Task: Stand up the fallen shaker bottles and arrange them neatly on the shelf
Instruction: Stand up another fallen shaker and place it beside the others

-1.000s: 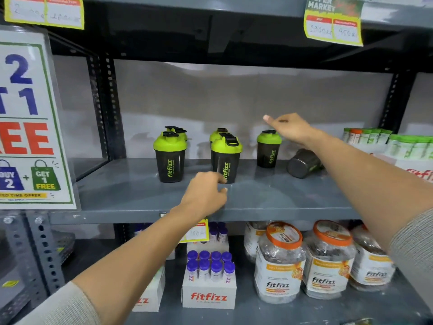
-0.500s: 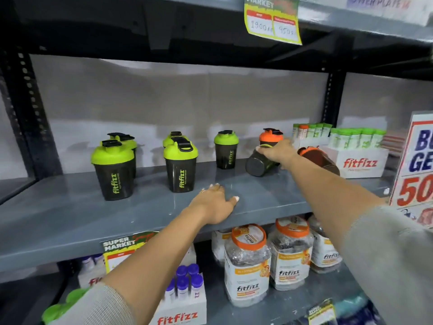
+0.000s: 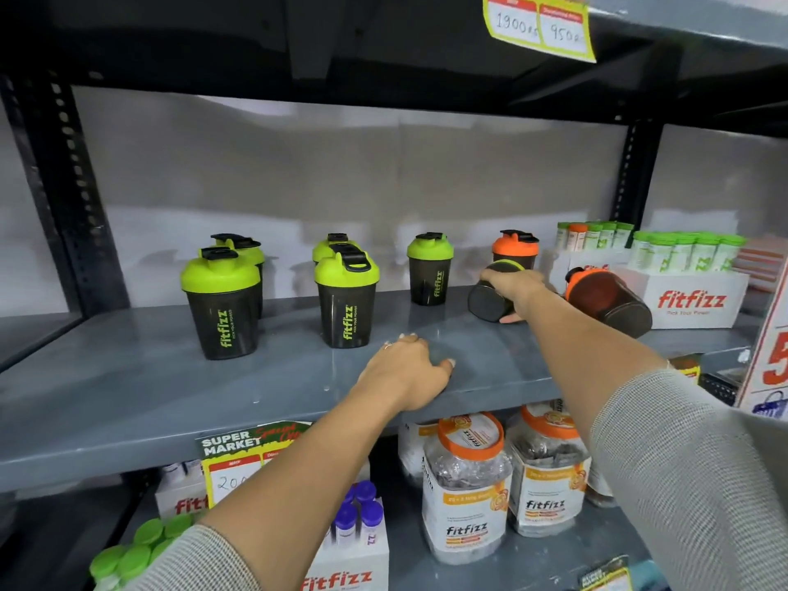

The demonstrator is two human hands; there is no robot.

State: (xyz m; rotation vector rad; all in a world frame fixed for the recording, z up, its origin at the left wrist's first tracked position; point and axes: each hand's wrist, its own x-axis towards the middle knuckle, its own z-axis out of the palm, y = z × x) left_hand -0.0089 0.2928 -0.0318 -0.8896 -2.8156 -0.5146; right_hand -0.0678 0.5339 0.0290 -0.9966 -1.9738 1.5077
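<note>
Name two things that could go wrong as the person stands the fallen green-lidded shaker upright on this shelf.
1. The right hand grips the fallen green-lidded shaker close beside the upright orange-lidded shaker and the fallen orange-lidded shaker; swinging it up might knock one over or set the other rolling.
2. The left hand rests flat on the shelf, so only one hand steadies the tilted shaker, and it could slip.
</note>
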